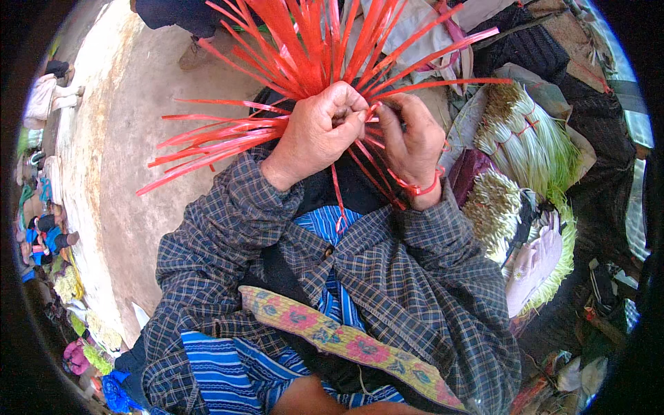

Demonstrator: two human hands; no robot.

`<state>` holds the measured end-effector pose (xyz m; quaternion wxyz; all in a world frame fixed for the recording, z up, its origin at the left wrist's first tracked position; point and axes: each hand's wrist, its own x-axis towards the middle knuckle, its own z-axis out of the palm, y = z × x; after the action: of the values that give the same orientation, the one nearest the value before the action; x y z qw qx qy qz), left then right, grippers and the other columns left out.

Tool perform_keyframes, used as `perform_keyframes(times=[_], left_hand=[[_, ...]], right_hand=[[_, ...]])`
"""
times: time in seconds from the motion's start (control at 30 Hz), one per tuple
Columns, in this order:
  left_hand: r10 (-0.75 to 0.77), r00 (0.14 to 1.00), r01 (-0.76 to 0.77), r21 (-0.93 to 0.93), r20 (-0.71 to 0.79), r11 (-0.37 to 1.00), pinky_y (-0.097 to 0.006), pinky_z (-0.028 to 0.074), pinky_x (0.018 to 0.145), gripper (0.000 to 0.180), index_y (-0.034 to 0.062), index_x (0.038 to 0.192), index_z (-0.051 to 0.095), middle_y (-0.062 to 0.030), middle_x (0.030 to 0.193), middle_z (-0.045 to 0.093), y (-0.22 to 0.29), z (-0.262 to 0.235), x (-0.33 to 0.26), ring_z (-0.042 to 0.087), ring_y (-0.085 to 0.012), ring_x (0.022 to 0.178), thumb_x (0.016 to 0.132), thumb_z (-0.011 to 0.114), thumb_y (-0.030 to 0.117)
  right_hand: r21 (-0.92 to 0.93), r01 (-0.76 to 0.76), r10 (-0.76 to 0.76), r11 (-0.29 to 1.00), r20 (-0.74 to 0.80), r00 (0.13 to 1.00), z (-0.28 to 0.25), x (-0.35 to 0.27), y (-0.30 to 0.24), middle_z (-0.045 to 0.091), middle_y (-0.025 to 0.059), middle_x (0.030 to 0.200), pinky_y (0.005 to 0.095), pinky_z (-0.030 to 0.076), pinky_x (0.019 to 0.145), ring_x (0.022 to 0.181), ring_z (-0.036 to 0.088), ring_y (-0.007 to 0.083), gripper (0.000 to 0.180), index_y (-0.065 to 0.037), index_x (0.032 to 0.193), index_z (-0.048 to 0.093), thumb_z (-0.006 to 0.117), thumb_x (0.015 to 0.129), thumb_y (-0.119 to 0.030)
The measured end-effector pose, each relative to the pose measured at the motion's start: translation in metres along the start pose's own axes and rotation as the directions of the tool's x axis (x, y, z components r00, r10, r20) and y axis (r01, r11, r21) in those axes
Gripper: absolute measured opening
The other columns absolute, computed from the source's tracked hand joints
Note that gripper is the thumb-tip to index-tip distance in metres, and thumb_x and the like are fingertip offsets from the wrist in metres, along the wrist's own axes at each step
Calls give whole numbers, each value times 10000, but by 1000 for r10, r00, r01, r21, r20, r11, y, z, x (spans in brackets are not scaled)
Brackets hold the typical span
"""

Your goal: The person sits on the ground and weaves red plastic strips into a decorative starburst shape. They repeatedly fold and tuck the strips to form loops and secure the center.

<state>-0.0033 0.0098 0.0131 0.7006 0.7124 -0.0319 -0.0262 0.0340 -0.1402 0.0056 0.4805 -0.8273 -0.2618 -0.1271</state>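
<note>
A large spray of red plastic strips (304, 52) fans out in front of me, with many ends reaching forward and to the left. My left hand (319, 131) is closed, thumb and index finger pinched at the strips' gathered part. Close beside it, the bent fingers and thumb of my right hand (415, 138) pinch a red strip end. The two sets of fingertips nearly meet. A few strips hang down between my forearms. Around my right wrist runs a thin red band (425, 187). Whatever knot or joint lies between the fingertips is too small to make out.
At the right lie a bundle of pale stalks (529, 135) bound with red ties and a second stalk bundle (492, 207). A pale pink cloth piece (536, 266) rests beside them. Concrete floor (138, 173) stretches left; mixed goods line the far left edge. Dark sheeting (595, 194) lies far right.
</note>
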Motion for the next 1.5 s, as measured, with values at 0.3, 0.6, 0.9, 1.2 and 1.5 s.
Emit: perform_keyframes(times=[0.3, 0.6, 0.9, 1.2, 1.5], left_hand=[[21, 991, -23, -16, -134, 1000, -180, 423, 547, 51, 12, 820, 543, 20, 675, 542, -3, -1, 2, 487, -11, 612, 811, 570, 54], [37, 999, -32, 252, -13, 967, -191, 428, 549, 61, 7, 826, 549, -10, 658, 560, 1, -3, -3, 508, -19, 610, 789, 586, 37], [221, 972, -233, 395, 78, 888, -254, 445, 587, 116, -7, 869, 557, -70, 701, 559, 1, -1, -4, 558, -129, 648, 846, 559, 107], [397, 908, -414, 451, 137, 791, -304, 433, 533, 62, 5, 793, 558, -105, 650, 528, -6, 4, -6, 553, -231, 581, 810, 571, 63], [430, 879, -476, 417, 205, 775, -317, 417, 485, 64, 27, 712, 539, -95, 594, 490, -14, 5, -10, 532, -232, 526, 768, 570, 27]], right_hand=[[174, -94, 102, 980, -40, 994, 2, -1, 7, 597, 99, 771, 274, 480, 582, 697, 610, 166, 137, -25, 859, 581, 630, 732, -9], [72, 56, -60, 996, 62, 996, -10, -2, 6, 607, 106, 748, 281, 484, 582, 695, 614, 228, 120, -28, 813, 626, 651, 696, -16], [111, -58, 44, 992, 125, 991, -19, 3, 1, 626, 109, 759, 283, 481, 607, 691, 623, 201, 75, -16, 823, 633, 615, 754, -41], [376, -292, 269, 879, 114, 956, -11, -7, -2, 589, 76, 725, 250, 446, 584, 657, 568, 132, 82, 8, 832, 596, 594, 796, -66], [338, -292, 219, 895, 240, 946, -23, -11, 3, 553, 42, 668, 251, 416, 544, 624, 515, 93, 108, 19, 796, 591, 587, 807, -88]])
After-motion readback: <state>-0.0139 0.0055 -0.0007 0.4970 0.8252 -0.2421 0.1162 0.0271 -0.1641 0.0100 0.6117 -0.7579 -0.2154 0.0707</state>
